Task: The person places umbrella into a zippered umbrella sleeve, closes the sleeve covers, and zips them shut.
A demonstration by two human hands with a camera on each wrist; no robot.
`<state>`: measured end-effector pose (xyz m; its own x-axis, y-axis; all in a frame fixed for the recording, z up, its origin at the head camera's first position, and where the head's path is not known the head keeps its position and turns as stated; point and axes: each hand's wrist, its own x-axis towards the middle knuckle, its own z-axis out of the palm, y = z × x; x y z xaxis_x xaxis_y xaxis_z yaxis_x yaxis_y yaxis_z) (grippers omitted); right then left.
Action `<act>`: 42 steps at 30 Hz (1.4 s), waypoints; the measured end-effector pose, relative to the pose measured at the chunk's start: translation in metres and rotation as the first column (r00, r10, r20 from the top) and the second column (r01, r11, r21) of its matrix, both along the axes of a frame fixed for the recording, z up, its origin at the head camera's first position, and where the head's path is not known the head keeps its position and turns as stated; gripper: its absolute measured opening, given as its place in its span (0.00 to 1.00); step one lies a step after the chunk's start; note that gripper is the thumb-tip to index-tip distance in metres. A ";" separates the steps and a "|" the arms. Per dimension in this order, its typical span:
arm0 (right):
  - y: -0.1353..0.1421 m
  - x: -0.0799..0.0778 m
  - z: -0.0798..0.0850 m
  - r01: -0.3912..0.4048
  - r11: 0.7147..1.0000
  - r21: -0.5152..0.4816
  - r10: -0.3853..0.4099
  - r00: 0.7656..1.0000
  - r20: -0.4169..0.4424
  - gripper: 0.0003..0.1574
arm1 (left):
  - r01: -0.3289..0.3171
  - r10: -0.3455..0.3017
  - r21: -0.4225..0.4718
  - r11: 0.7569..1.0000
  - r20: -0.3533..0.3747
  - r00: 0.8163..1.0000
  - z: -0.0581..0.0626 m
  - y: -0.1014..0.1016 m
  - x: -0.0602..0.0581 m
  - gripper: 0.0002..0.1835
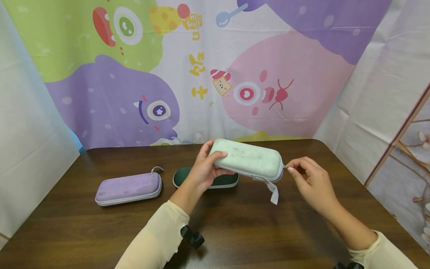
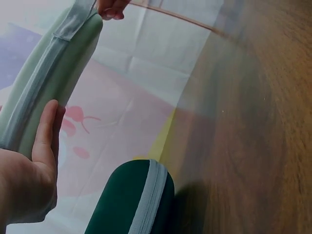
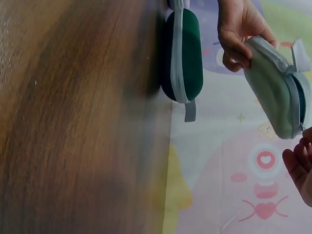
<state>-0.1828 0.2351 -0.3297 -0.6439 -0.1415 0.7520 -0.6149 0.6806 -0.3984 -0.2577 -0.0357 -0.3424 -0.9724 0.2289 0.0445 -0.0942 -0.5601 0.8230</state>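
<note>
My left hand grips one end of a light green zip-up glasses case, thumb on top, holding it above the table. At the case's other end, my right hand pinches the small metal zipper pull. A gap in the zipper near that end shows a dark lining in the right wrist view. From the case's side hangs a pale fabric strap. Behind the left hand a dark green glasses case lies on the table, partly hidden by that hand.
To the left, a purple glasses case with a pale strap lies on the brown wooden table. A cartoon-printed curtain hangs along the table's back edge. White cloth hangs at the right.
</note>
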 end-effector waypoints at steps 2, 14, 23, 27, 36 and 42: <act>-0.002 0.001 0.000 -0.013 1.000 -0.006 0.013 1.000 0.017 0.08 | -0.018 0.018 0.010 1.000 0.008 1.000 0.000 0.001 0.000 0.29; -0.007 0.007 0.006 -0.024 0.993 -0.118 0.055 0.963 0.263 0.01 | -0.092 0.088 0.066 0.994 0.062 0.994 -0.001 0.009 0.004 0.29; -0.011 0.008 0.008 -0.026 0.982 -0.189 0.091 0.936 0.341 0.06 | -0.145 0.135 0.106 0.984 0.100 0.986 -0.003 0.026 0.016 0.29; -0.008 0.007 0.008 0.001 0.980 -0.201 0.070 0.936 0.346 0.06 | -0.152 0.136 0.114 0.982 0.133 0.982 -0.005 0.032 0.020 0.30; 0.010 0.003 0.013 0.035 0.980 -0.194 0.035 0.939 0.342 0.05 | -0.072 0.069 0.016 0.997 0.141 0.988 -0.005 0.029 0.022 0.24; 0.020 0.002 0.013 0.033 0.985 -0.170 0.030 0.935 0.354 0.05 | -0.037 0.044 -0.051 0.998 0.139 0.989 0.002 0.023 0.020 0.20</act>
